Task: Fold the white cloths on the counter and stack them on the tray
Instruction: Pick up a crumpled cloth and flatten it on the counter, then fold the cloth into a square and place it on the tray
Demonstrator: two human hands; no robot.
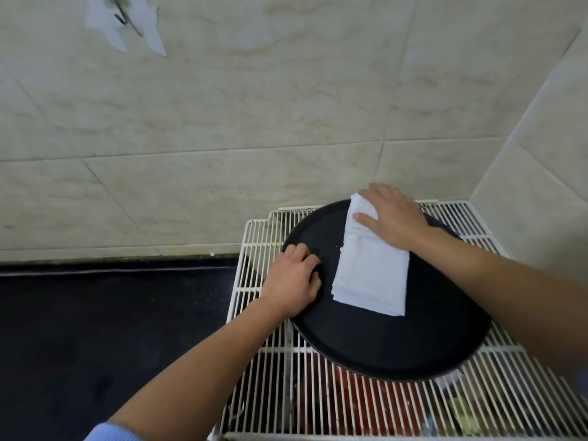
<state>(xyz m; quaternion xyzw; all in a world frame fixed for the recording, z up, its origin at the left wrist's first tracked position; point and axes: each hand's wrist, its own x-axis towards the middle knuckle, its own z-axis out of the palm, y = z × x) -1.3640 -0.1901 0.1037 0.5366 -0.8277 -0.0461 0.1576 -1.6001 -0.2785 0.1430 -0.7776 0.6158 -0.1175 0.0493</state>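
Note:
A round black tray (375, 342) rests on a white wire rack. A stack of folded white cloths (370, 275) lies on the tray's middle and far part. My right hand (393, 216) lies flat on the far end of the stack, fingers straight and pressing down. My left hand (291, 278) rests on the tray's left rim with its fingers curled over the edge.
The white wire rack (251, 297) fills the right corner, with red items dimly seen beneath it. A dark counter (105, 319) stretches to the left. Beige tiled walls (222, 122) close in behind and on the right.

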